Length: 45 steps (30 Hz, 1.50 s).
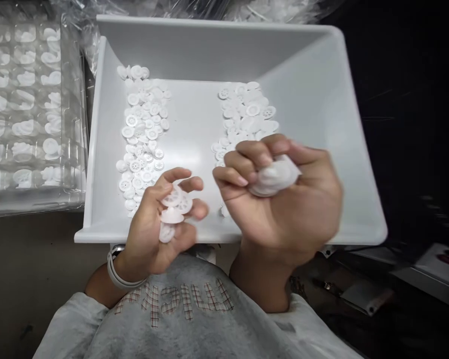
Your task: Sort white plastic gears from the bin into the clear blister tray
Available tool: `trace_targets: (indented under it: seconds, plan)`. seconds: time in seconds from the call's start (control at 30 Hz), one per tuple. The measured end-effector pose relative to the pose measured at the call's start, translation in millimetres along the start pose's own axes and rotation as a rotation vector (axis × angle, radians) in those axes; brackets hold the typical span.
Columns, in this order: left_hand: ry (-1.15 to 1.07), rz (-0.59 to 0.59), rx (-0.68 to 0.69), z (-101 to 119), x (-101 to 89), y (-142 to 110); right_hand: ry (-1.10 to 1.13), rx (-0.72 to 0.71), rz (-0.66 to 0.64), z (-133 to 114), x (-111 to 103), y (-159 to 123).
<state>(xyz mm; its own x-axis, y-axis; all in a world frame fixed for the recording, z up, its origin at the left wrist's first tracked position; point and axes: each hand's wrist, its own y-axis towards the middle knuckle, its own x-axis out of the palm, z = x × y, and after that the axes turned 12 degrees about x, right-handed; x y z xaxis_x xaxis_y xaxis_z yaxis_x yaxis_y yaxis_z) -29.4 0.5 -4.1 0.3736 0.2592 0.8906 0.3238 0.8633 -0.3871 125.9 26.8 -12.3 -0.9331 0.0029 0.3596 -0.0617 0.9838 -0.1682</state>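
Several small white plastic discs with spoke-like cut-outs [173, 207] rest in my left hand [153, 224], the fingers curled around them, palm turned up over the bin's near edge. My right hand [280, 199] is closed on a bunch of white pieces [275, 177] that bulges between fingers and palm; its single parts are blurred. Both hands are above a light grey bin [194, 119]. Inside it lie two heaps of similar white discs, a left heap [145, 129] and a right heap [247, 112], the latter partly hidden by my right hand.
At the left stands a clear plastic tray [69, 134] whose compartments hold small white pieces. Crumpled clear plastic [269, 10] lies behind the bin. Boxes [441, 269] sit low at the right. The bin's raised walls surround the heaps.
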Motion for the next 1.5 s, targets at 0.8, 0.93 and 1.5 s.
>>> trace_targets:
  seconds: [0.8, 0.93, 1.5]
  plan:
    - [2.439, -0.359, 1.237, -12.7, -2.0, -15.2, 0.845, 0.391, -0.165, 12.5, 34.2, -20.0]
    - [2.537, -0.443, 1.159, -16.8, 4.6, -17.5, 0.835, 0.383, -0.076, 12.0, 34.5, -21.0]
    - [2.308, -0.607, 0.886, -15.4, 5.6, -11.9, 0.763, 0.455, 0.012, 14.4, 33.7, -26.0]
